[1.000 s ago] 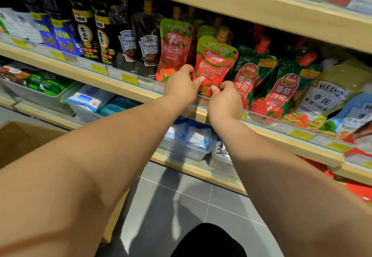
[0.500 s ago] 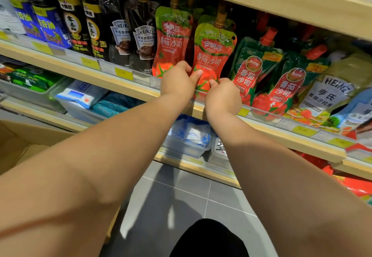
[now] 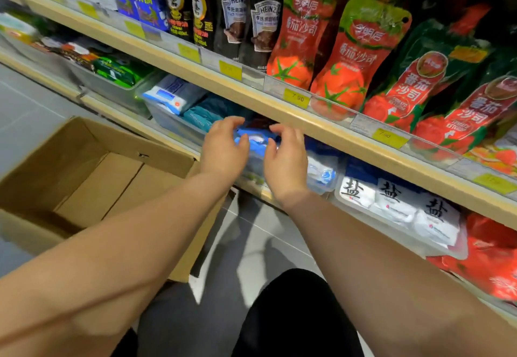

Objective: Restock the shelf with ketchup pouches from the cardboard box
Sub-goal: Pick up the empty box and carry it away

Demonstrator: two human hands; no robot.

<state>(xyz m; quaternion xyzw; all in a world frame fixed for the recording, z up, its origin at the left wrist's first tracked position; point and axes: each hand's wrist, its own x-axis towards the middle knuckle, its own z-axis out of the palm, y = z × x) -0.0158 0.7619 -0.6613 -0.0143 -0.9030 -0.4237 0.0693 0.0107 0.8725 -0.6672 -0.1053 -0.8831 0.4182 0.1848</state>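
Below the shelf (image 3: 279, 105) edge hovered left hand (image 3: 223, 147) and right hand (image 3: 285, 158), both grips spread, unloaded. On the shelf: two green-topped ketchup pouches (image 3: 361, 49), upright. One cardboard box (image 3: 84, 174) sat below-left of the shelf.

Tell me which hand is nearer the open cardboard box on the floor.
Left. The left hand hovers just past the right corner of the cardboard box; the right hand is farther right, on the left hand's far side from the box.

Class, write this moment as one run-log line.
left hand: open, empty | right hand: open, empty | ketchup pouches: upright on shelf | cardboard box: open
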